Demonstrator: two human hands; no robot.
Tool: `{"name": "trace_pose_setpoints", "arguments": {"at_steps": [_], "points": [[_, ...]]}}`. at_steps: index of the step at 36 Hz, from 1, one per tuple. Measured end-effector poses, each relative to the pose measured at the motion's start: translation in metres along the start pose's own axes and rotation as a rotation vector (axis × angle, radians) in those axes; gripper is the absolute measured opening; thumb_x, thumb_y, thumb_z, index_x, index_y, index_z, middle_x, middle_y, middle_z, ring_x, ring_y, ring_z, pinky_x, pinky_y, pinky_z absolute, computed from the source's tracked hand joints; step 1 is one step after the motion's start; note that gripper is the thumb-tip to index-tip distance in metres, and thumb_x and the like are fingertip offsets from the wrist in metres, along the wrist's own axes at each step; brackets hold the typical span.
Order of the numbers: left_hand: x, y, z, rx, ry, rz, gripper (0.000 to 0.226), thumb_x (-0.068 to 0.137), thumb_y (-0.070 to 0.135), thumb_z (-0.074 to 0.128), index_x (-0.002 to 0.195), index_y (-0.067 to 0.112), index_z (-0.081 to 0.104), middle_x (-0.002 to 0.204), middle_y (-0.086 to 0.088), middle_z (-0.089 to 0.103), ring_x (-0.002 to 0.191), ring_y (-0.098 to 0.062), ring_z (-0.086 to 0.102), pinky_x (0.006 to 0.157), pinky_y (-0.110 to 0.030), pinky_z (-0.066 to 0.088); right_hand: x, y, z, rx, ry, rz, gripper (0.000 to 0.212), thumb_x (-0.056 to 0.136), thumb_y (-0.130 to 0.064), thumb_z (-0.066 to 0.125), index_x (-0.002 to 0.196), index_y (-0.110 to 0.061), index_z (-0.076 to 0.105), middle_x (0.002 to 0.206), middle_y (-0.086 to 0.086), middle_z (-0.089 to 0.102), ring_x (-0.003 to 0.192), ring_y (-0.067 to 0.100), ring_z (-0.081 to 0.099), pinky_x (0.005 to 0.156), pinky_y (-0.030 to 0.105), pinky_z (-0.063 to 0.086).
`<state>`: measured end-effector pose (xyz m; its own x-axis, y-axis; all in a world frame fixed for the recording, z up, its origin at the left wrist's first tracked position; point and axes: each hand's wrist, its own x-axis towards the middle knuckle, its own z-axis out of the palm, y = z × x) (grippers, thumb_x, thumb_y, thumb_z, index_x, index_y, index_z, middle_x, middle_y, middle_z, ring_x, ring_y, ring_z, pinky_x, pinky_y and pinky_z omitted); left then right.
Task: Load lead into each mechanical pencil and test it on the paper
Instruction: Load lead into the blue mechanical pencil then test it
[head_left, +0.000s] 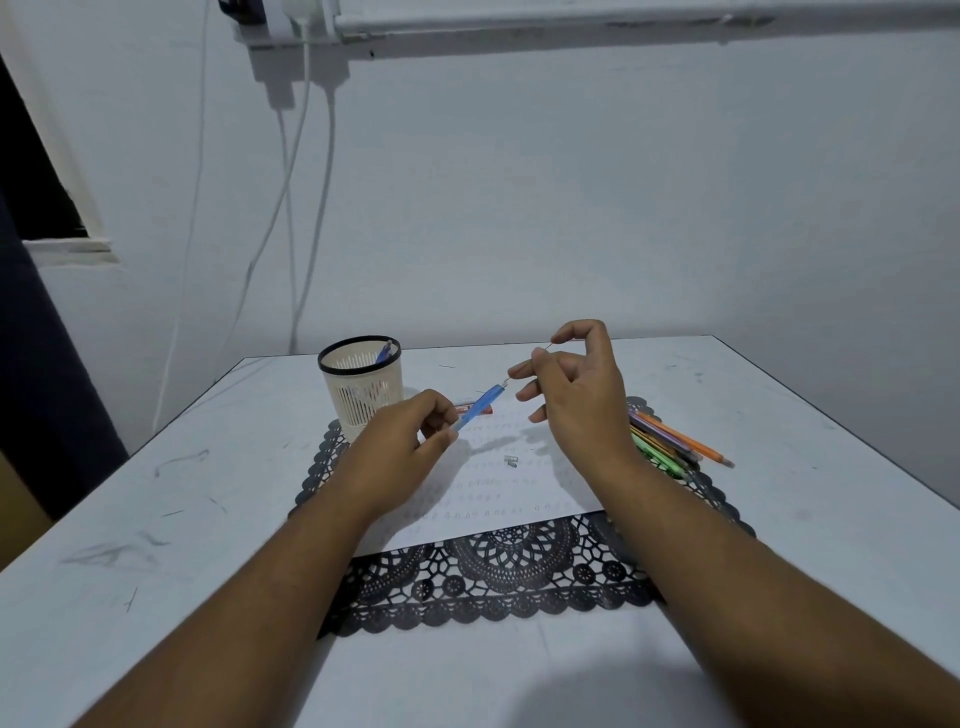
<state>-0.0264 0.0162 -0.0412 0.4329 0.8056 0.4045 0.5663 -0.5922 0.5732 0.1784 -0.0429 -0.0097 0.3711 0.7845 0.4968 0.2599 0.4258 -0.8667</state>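
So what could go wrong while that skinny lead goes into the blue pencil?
The lead is very thin and pinched only at its tip by the right hand, so it might snap or slip. It could also miss the small opening of the blue pencil held by the left hand. The tiny cap lying loose on the paper might get knocked away.

lead (549, 347) too thin to trace, paper (498, 483) marks illegible, pencil heap (670, 441) partly hidden

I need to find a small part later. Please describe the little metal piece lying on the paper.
On the black lace mat lies a white paper. Near its middle, between the two forearms, rests the small silver cap: the only loose metal piece there.
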Motion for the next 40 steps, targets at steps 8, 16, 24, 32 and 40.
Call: {"name": "trace_pose_setpoints", "arguments": {"at_steps": [8, 16, 24, 32, 40], "points": [[0.0, 0.0, 0.0, -0.01, 0.006, -0.011, 0.009, 0.101, 0.027, 0.064, 0.1, 0.036, 0.064, 0.095, 0.017, 0.068, 0.088, 0.003, 0.06, 0.079, -0.028, 0.055, -0.001, 0.005, 0.003, -0.04, -0.024, 0.004, 0.014, 0.108, -0.023, 0.055, 0.108, -0.032, 0.045, 0.089, -0.008, 0.079, 0.075, 0.015, 0.073, 0.062, 0.041, 0.061], [0.0, -0.001, 0.0, -0.003, 0.006, -0.011, 0.009, 0.1, 0.027, 0.065, 0.1, 0.036, 0.064, 0.094, 0.017, 0.068, 0.089, 0.003, 0.06, 0.08, -0.029, 0.056, 0.0, 0.005, 0.003, -0.045, -0.029, 0.004, 0.014, 0.108, -0.023, 0.055, 0.109, -0.032, 0.046, 0.089, -0.01, 0.08, 0.076, 0.014, 0.073, 0.061, 0.037, 0.062], [0.0, 0.0, 0.001, -0.012, 0.011, -0.003, 0.009, 0.1, 0.026, 0.065, 0.099, 0.035, 0.064, 0.093, 0.016, 0.068, 0.087, 0.001, 0.061, 0.08, -0.033, 0.057, 0.0, 0.006, 0.003, -0.046, -0.025, -0.006, 0.015, 0.107, -0.023, 0.057, 0.109, -0.033, 0.047, 0.09, -0.01, 0.08, 0.078, 0.013, 0.074, 0.061, 0.037, 0.063], [-0.001, 0.003, 0.001, -0.041, 0.01, 0.002, 0.009, 0.1, 0.025, 0.065, 0.1, 0.034, 0.065, 0.093, 0.015, 0.068, 0.088, 0.002, 0.061, 0.078, -0.028, 0.055, -0.001, 0.008, 0.005, -0.041, -0.017, -0.023, 0.016, 0.104, -0.02, 0.06, 0.109, -0.031, 0.05, 0.093, -0.011, 0.079, 0.094, 0.01, 0.071, 0.06, 0.029, 0.061], [0.0, 0.004, 0.001, -0.084, 0.019, -0.015, 0.008, 0.1, 0.024, 0.066, 0.101, 0.032, 0.066, 0.093, 0.014, 0.069, 0.087, 0.002, 0.061, 0.074, -0.022, 0.051, 0.001, 0.016, 0.005, -0.123, -0.022, -0.041, 0.009, 0.098, -0.026, 0.067, 0.094, -0.031, 0.062, 0.09, -0.006, 0.074, 0.092, 0.014, 0.07, 0.072, 0.055, 0.063]]}}
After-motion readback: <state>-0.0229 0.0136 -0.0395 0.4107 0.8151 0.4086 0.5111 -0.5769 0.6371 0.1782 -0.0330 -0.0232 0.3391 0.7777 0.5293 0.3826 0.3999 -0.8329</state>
